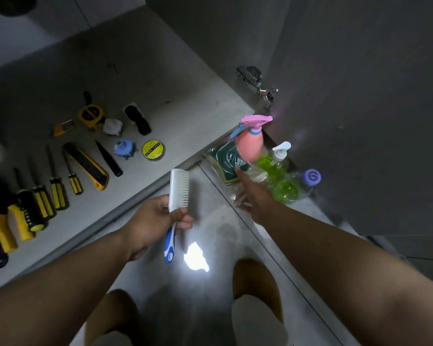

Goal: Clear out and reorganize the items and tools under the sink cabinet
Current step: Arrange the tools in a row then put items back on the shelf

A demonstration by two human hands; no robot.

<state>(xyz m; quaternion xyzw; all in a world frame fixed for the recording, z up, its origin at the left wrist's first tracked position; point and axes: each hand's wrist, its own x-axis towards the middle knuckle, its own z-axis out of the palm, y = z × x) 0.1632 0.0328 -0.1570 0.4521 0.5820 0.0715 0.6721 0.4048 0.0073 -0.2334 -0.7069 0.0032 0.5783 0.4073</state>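
Dim grey cabinet shelf, tile floor. Left of the pink spray bottle we see tape roll, screwdrivers, and left grip holding white brush; right grip at sponge pack under bottle, curl unclear.

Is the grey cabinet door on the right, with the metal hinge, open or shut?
Open. The grey cabinet door stands swung outward, its metal hinge exposed, and the cabinet floor inside lies in view.
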